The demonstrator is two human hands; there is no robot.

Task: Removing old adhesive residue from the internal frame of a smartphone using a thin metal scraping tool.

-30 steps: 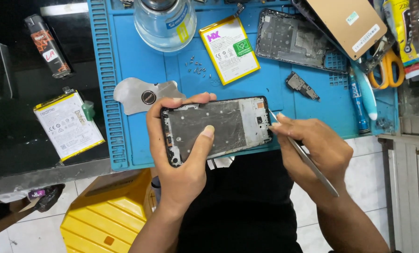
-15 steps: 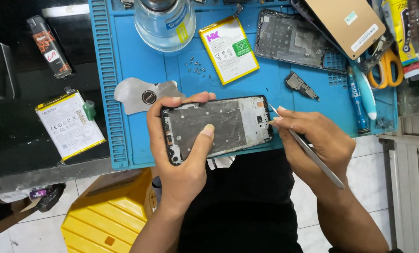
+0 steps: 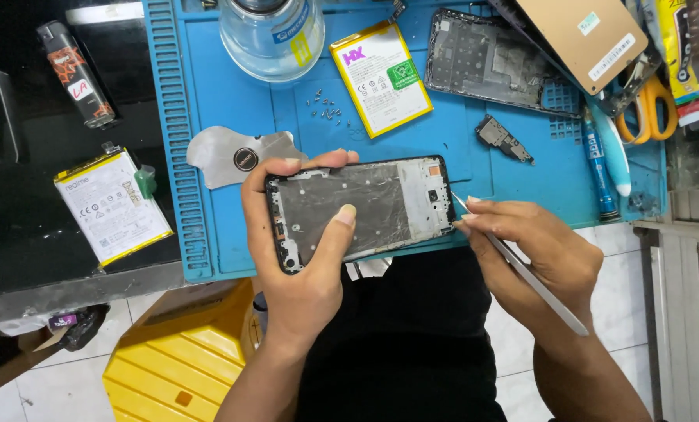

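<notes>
Left hand (image 3: 302, 266) clamps the phone frame (image 3: 361, 209) by its long edges, thumb across the middle, just over the blue mat (image 3: 209, 101), while the right hand (image 3: 533, 250) pinches tweezers (image 3: 521, 270) at its end, and it looks light, thin, easily bent.

A blue work mat (image 3: 209, 101) covers the middle of a dark workbench (image 3: 21, 227). Near the mat's far edge stand a clear glass jar (image 3: 271, 35), a yellow-edged phone battery (image 3: 380, 76) and a bare phone frame (image 3: 494, 61). Loose tiny screws (image 3: 330, 109) lie between jar and battery. A thin metal pry sheet (image 3: 236, 156) rests near the mat's left edge. A small black part (image 3: 504, 138) and a blue pen-shaped tool (image 3: 598, 168) lie towards the right edge, beside orange scissors (image 3: 648, 105). Left of the mat, on the bench, lie a lighter (image 3: 76, 74) and a second battery (image 3: 112, 206).
</notes>
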